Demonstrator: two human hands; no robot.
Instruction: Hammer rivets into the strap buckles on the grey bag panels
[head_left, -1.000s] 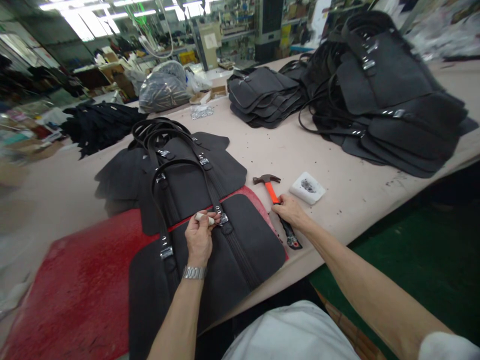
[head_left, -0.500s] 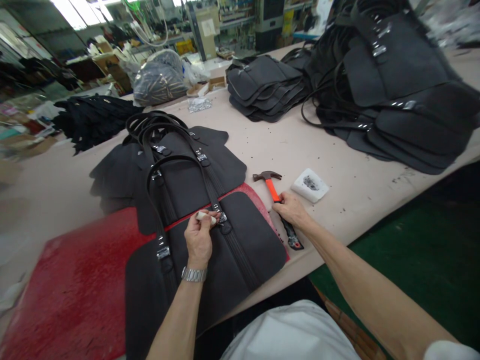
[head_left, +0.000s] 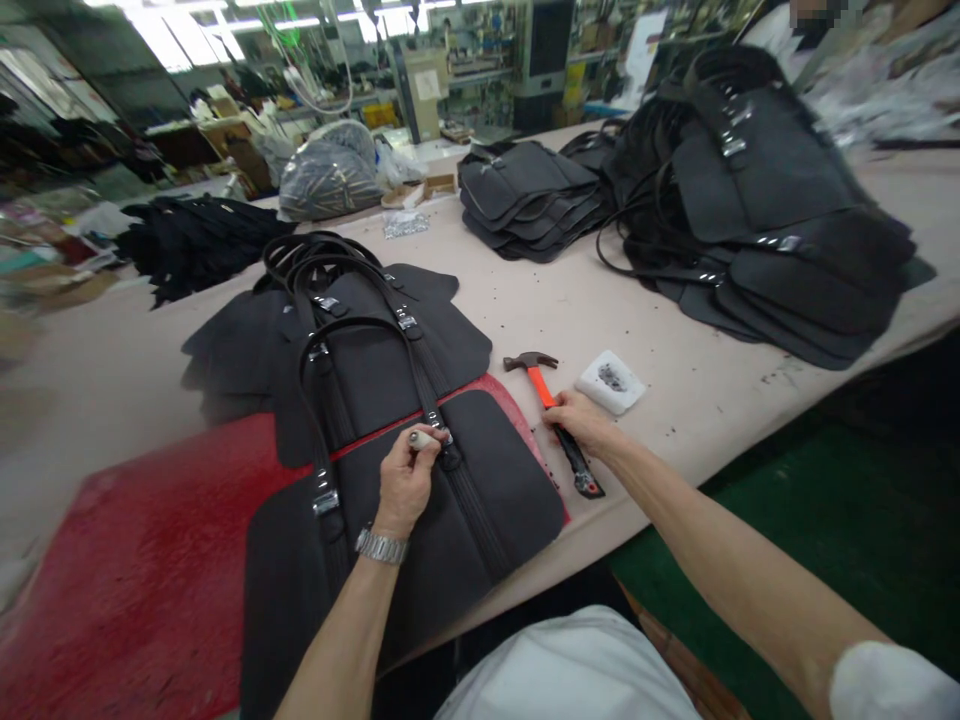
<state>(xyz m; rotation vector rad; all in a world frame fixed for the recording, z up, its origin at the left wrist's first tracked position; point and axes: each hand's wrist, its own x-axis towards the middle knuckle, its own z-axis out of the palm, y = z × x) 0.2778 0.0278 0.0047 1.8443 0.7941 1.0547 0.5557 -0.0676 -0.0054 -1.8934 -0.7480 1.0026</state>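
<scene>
My left hand point(head_left: 405, 482) is closed around a short pale rod-shaped tool point(head_left: 421, 439), its far end by the metal buckle point(head_left: 444, 434) on the right strap. Whether the tool's tip touches the buckle I cannot tell. Under that hand lies a black bag panel point(head_left: 499, 465) with a looped handle and a second buckle point(head_left: 325, 502) on its left strap. My right hand point(head_left: 579, 422) grips the black handle of a claw hammer point(head_left: 541, 382) with an orange neck, lying beside the panel's right edge, head pointing away from me.
A red mat point(head_left: 150, 560) lies beneath the panel. More black panels with handles point(head_left: 375, 350) are fanned out behind it. A white dish of small dark bits point(head_left: 611, 381) sits right of the hammer. Larger black piles point(head_left: 529, 190) and bags point(head_left: 780, 190) stand farther back.
My left hand has tilted the pale tool so its near end faces me more, with its far end closer to the right buckle. My right hand stays on the hammer. The view has shifted slightly.
</scene>
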